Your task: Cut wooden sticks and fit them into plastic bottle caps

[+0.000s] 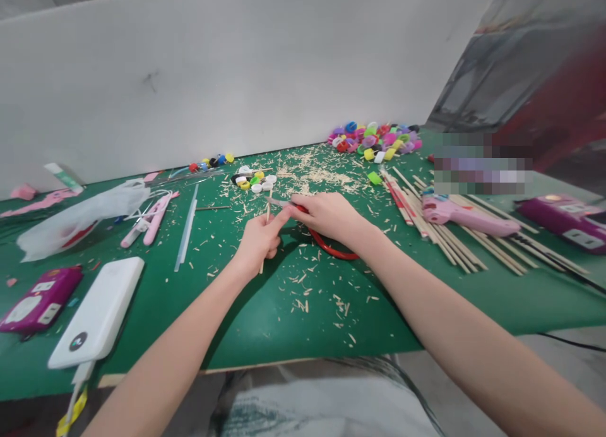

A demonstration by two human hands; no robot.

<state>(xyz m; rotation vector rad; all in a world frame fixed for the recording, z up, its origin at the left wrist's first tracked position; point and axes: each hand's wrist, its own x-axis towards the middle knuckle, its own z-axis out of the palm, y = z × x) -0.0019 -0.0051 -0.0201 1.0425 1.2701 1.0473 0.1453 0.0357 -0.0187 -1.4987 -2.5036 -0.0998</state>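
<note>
I see a plain green tabletop (241, 336) flecked with pale straw-coloured shavings (322, 179), plus red-handled scissors (337, 254) with a silvery blade and a pale tan stick (269, 206). A heap of small pieces (374, 139) mixes pink, purple, yellow, green, blue, red and white; the corded tool (478, 221) is soft pink, the power bank (101, 307) white with one dark round spot, the board (237, 71) behind whitish grey.

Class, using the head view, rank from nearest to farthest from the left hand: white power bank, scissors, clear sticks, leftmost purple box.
1. Scissors, in the right hand, beside the left hand
2. Clear sticks, to the left
3. White power bank, front left
4. Purple box, far left
</note>
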